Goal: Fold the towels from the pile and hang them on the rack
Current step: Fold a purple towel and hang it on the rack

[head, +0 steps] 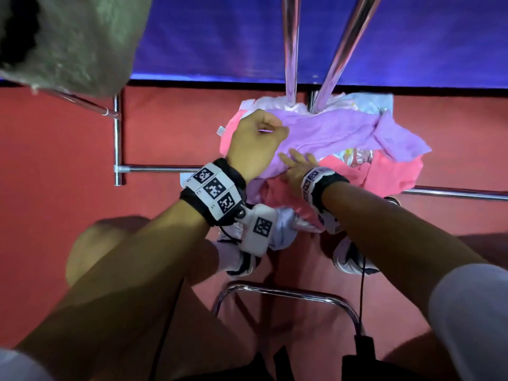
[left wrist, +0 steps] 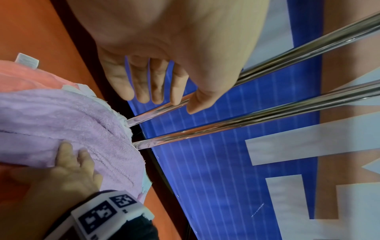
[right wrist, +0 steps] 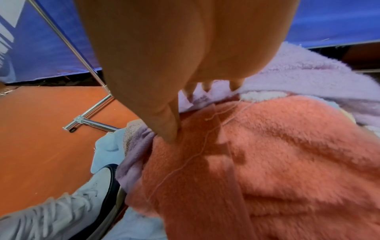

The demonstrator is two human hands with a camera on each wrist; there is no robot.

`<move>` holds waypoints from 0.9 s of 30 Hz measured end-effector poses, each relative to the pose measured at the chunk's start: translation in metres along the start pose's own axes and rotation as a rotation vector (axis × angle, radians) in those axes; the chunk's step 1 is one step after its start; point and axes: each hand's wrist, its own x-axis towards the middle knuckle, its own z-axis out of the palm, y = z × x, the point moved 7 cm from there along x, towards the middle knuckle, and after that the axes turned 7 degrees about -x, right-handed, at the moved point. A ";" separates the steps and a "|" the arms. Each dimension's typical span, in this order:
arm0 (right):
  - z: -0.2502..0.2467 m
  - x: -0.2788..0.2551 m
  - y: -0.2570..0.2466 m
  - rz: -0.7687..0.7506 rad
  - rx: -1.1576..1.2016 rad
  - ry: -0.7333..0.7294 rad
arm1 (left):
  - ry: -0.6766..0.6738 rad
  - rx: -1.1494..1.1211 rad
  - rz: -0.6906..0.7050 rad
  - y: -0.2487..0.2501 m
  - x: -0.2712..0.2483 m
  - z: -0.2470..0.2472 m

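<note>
"Left wrist view, fingers first: holding anything?"

"No. The left hand (head: pixel 255 137) has its fingers (left wrist: pixel 141 84) loosely bent, clear of the purple towel (left wrist: pixel 61 116); the right hand (head: pixel 295 167) lays straight fingers (left wrist: pixel 65 154) on it, atop the pile (head: pixel 390 171) on the floor."

"Progress?"

"Early, I'd judge (one grey-green towel (head: pixel 77 42) seems hung on the rack (head: pixel 291 50)); this one is neither lifted nor folded, with plenty more waiting."

The floor (head: pixel 55 188) was a smooth red-orange sheet running up to a blue panel (head: pixel 220 37) that stood along the far side, with a thin black strip (head: pixel 206 83) at its foot. Large pale block shapes (left wrist: pixel 287 146) and fine white lines marked the blue, and the light was dim, leaving soft shadows on the floor.
</note>
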 end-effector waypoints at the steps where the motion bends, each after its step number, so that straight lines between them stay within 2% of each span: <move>1: 0.000 0.001 0.000 0.005 0.009 -0.017 | -0.007 0.001 -0.007 0.000 0.000 0.001; 4: -0.015 0.002 -0.002 0.022 0.097 0.036 | -0.017 0.009 -0.013 0.002 -0.001 0.001; 9: -0.056 -0.024 0.003 0.087 0.406 0.376 | -0.021 0.017 -0.018 0.005 -0.002 -0.001; 12: -0.070 -0.053 0.019 0.194 0.632 0.505 | -0.054 -0.001 -0.008 0.013 -0.009 0.004; 14: -0.088 -0.070 0.025 0.209 0.708 0.578 | -0.118 -0.049 -0.016 0.017 -0.013 0.011; 18: -0.149 -0.112 0.026 0.109 0.698 0.727 | -0.197 -0.013 0.043 0.025 -0.017 0.019; 21: -0.189 -0.158 0.032 0.064 0.632 0.789 | -0.239 -0.028 0.087 0.032 -0.021 0.019; 24: -0.219 -0.210 0.030 -0.021 0.551 0.822 | -0.225 0.075 0.154 0.036 -0.018 0.013; 27: -0.229 -0.254 0.021 -0.154 0.675 0.882 | -0.227 0.150 0.289 0.049 -0.021 0.014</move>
